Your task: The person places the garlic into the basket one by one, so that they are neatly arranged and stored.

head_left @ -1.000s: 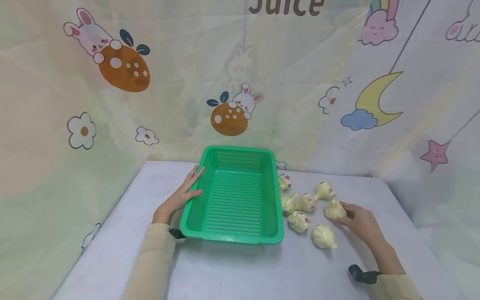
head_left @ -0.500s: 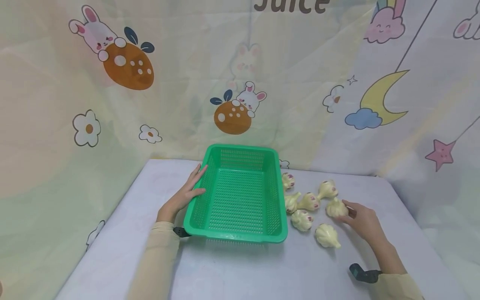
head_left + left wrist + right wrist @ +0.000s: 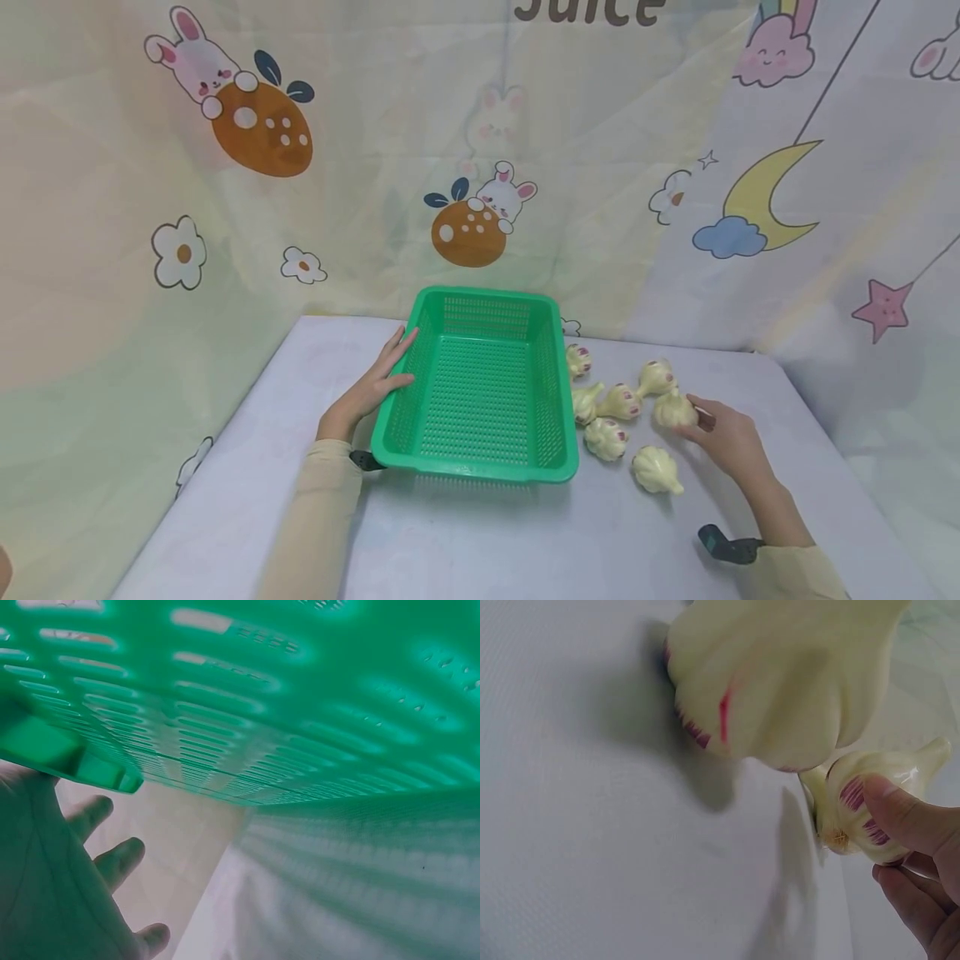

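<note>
A green plastic basket [image 3: 480,400] with slotted walls stands in the middle of the table, nothing in it. My left hand [image 3: 369,392] rests against its left rim with fingers spread and straight; in the left wrist view the fingers [image 3: 120,862] show below the rim. On the right, my right hand [image 3: 726,437] pinches a cream garlic bulb [image 3: 674,409] between thumb and fingers. The right wrist view shows purple streaks on this held bulb [image 3: 877,799]. Nearer the front lies another garlic bulb [image 3: 656,470], large in the right wrist view.
Several more garlic bulbs [image 3: 606,439] lie close along the basket's right side, one [image 3: 657,377] right behind the held bulb. The white table [image 3: 465,542] meets a printed cloth backdrop [image 3: 360,167] at its far edge.
The whole head view has shifted slightly. The held garlic bulb and my right hand have moved slightly towards the bulb behind. My left hand stays on the basket.
</note>
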The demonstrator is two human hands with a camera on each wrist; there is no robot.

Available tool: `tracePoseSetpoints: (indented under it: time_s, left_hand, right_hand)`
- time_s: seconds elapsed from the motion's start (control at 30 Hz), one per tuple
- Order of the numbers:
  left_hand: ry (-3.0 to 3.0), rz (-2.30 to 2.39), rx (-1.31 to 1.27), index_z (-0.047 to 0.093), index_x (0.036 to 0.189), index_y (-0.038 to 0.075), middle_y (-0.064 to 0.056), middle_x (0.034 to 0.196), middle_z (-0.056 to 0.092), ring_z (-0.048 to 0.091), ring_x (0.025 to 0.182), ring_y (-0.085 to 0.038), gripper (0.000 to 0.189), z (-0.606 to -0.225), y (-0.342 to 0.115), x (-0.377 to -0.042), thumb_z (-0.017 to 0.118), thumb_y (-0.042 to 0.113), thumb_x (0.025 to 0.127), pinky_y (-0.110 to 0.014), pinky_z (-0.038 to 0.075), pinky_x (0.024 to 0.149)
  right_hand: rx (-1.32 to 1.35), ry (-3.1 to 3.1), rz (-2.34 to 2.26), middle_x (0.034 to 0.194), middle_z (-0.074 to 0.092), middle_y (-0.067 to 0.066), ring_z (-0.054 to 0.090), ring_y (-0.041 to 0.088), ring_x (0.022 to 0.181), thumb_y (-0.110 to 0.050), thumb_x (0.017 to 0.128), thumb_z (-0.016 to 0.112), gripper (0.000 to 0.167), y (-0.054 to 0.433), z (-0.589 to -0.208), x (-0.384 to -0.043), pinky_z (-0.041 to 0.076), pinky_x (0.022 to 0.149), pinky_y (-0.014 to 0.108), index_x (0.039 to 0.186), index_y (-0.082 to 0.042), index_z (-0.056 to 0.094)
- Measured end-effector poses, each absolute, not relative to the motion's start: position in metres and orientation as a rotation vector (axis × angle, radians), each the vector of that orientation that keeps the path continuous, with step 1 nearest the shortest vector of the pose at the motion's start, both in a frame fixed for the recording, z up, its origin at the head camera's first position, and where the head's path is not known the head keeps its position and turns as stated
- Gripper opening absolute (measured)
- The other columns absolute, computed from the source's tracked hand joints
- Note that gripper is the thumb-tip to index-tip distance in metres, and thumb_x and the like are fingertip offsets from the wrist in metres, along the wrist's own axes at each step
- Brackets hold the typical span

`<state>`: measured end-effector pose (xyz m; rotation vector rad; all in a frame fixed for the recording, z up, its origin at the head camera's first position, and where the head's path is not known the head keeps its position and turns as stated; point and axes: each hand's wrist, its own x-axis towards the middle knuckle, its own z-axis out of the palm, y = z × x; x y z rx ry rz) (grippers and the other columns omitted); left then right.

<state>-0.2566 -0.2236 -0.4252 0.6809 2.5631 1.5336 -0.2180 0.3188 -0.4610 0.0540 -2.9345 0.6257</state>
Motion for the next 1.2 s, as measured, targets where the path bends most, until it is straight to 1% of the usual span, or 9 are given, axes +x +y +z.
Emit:
tracePoseSetpoints:
  time_s: [0.17, 0.4, 0.53, 0.7, 0.83, 0.97, 1.03, 1.2]
  left_hand:
    - [2.559, 1.536, 0.685, 0.01, 0.154, 0.008, -0.016, 0.159, -0.009, -0.009, 0.145, -0.041, 0.071, -0.425, -0.223, -0.256, 0.047, 0.011, 0.093, -0.07, 0.006, 0.108]
    - [2.545, 1.547, 0.674, 0.01, 0.154, 0.01, -0.014, 0.159, -0.01, -0.01, 0.145, -0.04, 0.07, -0.426, -0.223, -0.256, 0.046, 0.011, 0.094, -0.069, 0.005, 0.109]
    - [2.541, 1.549, 0.668, 0.01, 0.154, 0.009, -0.014, 0.159, -0.009, -0.01, 0.146, -0.04, 0.07, -0.426, -0.223, -0.255, 0.047, 0.011, 0.094, -0.069, 0.005, 0.11]
    - [2.533, 1.562, 0.667, 0.009, 0.154, 0.009, -0.014, 0.159, -0.01, -0.011, 0.146, -0.039, 0.071, -0.428, -0.224, -0.256, 0.046, 0.011, 0.094, -0.069, 0.005, 0.109]
    - [2.54, 1.577, 0.668, 0.009, 0.155, 0.015, -0.011, 0.16, -0.01, -0.011, 0.146, -0.038, 0.072, -0.441, -0.227, -0.264, 0.047, 0.012, 0.094, -0.07, 0.004, 0.108]
    - [2.549, 1.591, 0.673, 0.01, 0.155, 0.024, -0.005, 0.161, -0.008, -0.01, 0.147, -0.035, 0.072, -0.456, -0.231, -0.273, 0.048, 0.019, 0.094, -0.07, 0.004, 0.109]
    - [2.544, 1.597, 0.672, 0.011, 0.154, 0.027, -0.003, 0.161, -0.008, -0.01, 0.147, -0.033, 0.071, -0.458, -0.232, -0.275, 0.048, 0.022, 0.094, -0.069, 0.004, 0.109]
    - [2.538, 1.595, 0.672, 0.01, 0.154, 0.027, -0.002, 0.161, -0.009, -0.011, 0.147, -0.032, 0.071, -0.458, -0.232, -0.274, 0.048, 0.022, 0.095, -0.068, 0.004, 0.11]
  right_hand:
    - [0.047, -2.9, 0.637, 0.116, 0.06, 0.032, 0.057, 0.048, 0.108, -0.037, 0.079, 0.075, 0.07, 0.314, -0.456, -0.217, 0.042, 0.089, 0.06, 0.13, 0.007, 0.052]
    - [0.088, -2.815, 0.65, 0.116, 0.06, 0.032, 0.062, 0.045, 0.101, -0.036, 0.08, 0.075, 0.07, 0.306, -0.447, -0.216, 0.043, 0.087, 0.059, 0.129, 0.009, 0.053]
    - [0.113, -2.772, 0.653, 0.117, 0.059, 0.032, 0.064, 0.044, 0.098, -0.034, 0.079, 0.076, 0.069, 0.299, -0.44, -0.216, 0.046, 0.085, 0.057, 0.128, 0.009, 0.053]
    - [0.106, -2.757, 0.682, 0.123, 0.056, 0.033, 0.064, 0.043, 0.098, -0.032, 0.078, 0.077, 0.07, 0.29, -0.431, -0.215, 0.051, 0.081, 0.053, 0.13, 0.008, 0.053]
    - [0.082, -2.774, 0.691, 0.125, 0.055, 0.033, 0.064, 0.043, 0.1, -0.032, 0.078, 0.077, 0.07, 0.283, -0.425, -0.214, 0.053, 0.079, 0.051, 0.132, 0.006, 0.051]
    - [0.067, -2.786, 0.689, 0.126, 0.054, 0.032, 0.063, 0.043, 0.102, -0.032, 0.079, 0.076, 0.07, 0.276, -0.421, -0.213, 0.054, 0.078, 0.049, 0.134, 0.004, 0.05]
    - [0.062, -2.787, 0.692, 0.127, 0.054, 0.032, 0.063, 0.043, 0.102, -0.032, 0.079, 0.076, 0.07, 0.273, -0.42, -0.212, 0.054, 0.078, 0.049, 0.134, 0.003, 0.05]
    - [0.108, -2.764, 0.732, 0.128, 0.055, 0.029, 0.064, 0.041, 0.102, -0.033, 0.079, 0.076, 0.071, 0.267, -0.418, -0.213, 0.054, 0.078, 0.047, 0.135, 0.001, 0.05]
